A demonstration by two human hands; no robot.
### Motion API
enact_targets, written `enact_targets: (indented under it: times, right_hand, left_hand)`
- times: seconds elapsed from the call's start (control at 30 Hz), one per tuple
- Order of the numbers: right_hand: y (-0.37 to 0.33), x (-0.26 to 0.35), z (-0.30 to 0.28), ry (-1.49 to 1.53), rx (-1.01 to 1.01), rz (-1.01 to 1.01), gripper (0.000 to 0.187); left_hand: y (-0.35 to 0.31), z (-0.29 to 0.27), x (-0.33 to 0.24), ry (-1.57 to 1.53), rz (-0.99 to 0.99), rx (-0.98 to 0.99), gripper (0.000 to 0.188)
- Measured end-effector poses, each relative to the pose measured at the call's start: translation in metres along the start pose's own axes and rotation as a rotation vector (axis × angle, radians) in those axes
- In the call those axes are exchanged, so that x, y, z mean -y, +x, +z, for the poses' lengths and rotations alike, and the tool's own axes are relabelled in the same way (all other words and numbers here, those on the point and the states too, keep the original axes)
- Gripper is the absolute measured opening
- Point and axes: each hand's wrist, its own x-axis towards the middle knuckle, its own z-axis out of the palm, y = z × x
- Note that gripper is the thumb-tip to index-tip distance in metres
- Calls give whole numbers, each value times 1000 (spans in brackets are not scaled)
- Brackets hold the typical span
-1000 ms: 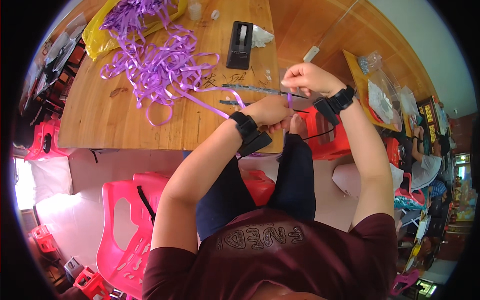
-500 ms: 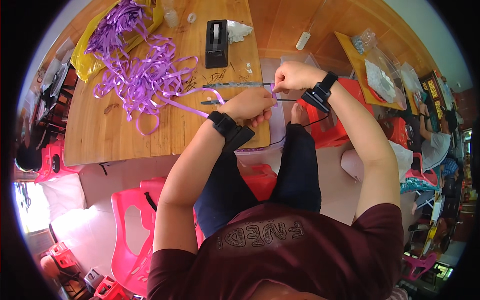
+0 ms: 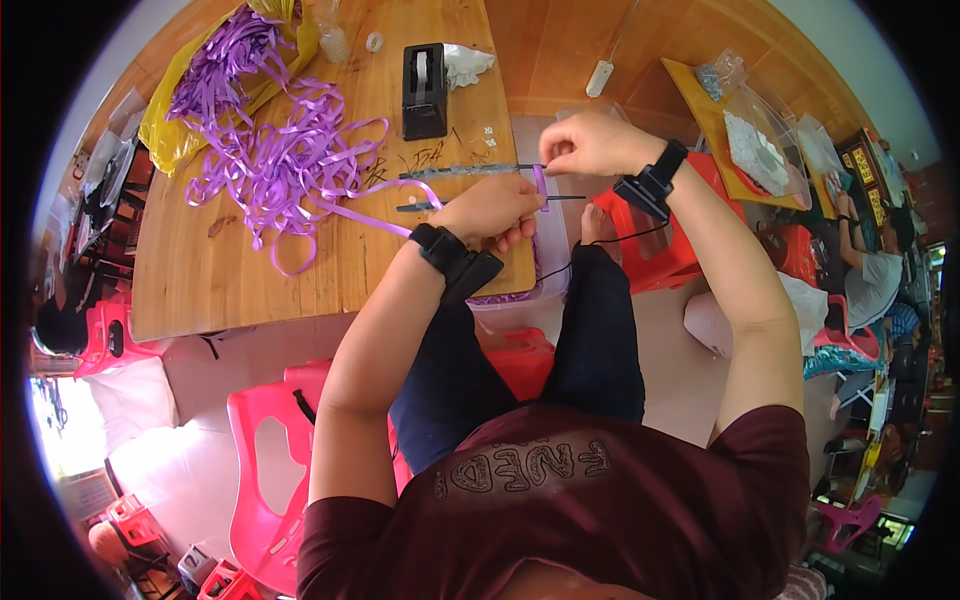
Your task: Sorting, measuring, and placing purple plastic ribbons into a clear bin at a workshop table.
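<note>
Two thin dark rods (image 3: 470, 171) stick out past the right edge of the wooden table, one behind the other. A band of purple ribbon (image 3: 541, 188) spans them near their right ends. My left hand (image 3: 495, 208) is closed on the ribbon at the nearer rod, its fingertips partly hidden. From under this hand the ribbon trails left to a loose tangle (image 3: 290, 150) on the tabletop. By the farther rod, my right hand (image 3: 595, 145) has thumb and forefinger pinched together beside the band's top. What lies between those fingertips is too small to make out.
A black tape dispenser (image 3: 425, 92) stands on the wooden table (image 3: 340, 280) beside crumpled white paper (image 3: 466, 65). At the far left a yellow bag (image 3: 165, 130) holds more ribbon. A clear plastic bin (image 3: 553, 275) sits below the table's right edge, near a red stool (image 3: 650, 240).
My right hand has shifted slightly left and its fingers have loosened a little at the band. My left hand stays at the rods. The whole view has shifted slightly.
</note>
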Motion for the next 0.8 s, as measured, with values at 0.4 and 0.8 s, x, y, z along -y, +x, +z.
enact_targets:
  times: [0.4, 0.8]
  right_hand:
    - [23, 25, 13, -319, 307, -137, 33]
    - [-41, -71, 93, 1065, 25, 294, 27]
  left_hand:
    - [-4, 4, -4, 0, -27, -31, 16]
    - [-9, 4, -8, -13, -53, -40, 19]
